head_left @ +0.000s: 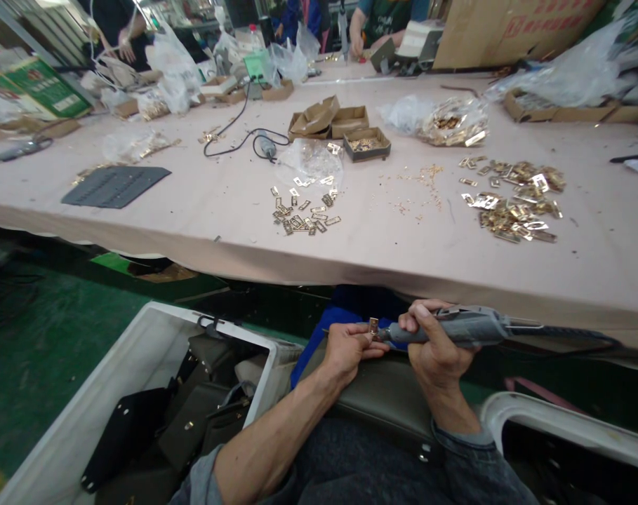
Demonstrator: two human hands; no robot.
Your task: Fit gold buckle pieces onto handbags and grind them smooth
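My right hand (439, 344) is wrapped round a grey electric screwdriver (469, 327), its cord trailing off to the right. The driver's tip points left toward my left hand (350, 349), whose fingers pinch a small gold metal plate (373, 326). Tip and plate meet or nearly meet; I cannot tell which. Beneath both hands a dark olive bag (384, 396) lies across my lap, with a small metal fitting near its lower right. Any screw at the tip is too small to make out.
On the table (234, 238) lie gold plates (302, 217), a bigger heap of gold fittings (519, 200), scattered tiny screws and a small cardboard box (367, 144). A white bin (155, 315) of dark bags stands left; another white bin (555, 421) is right. Other people work across the table.
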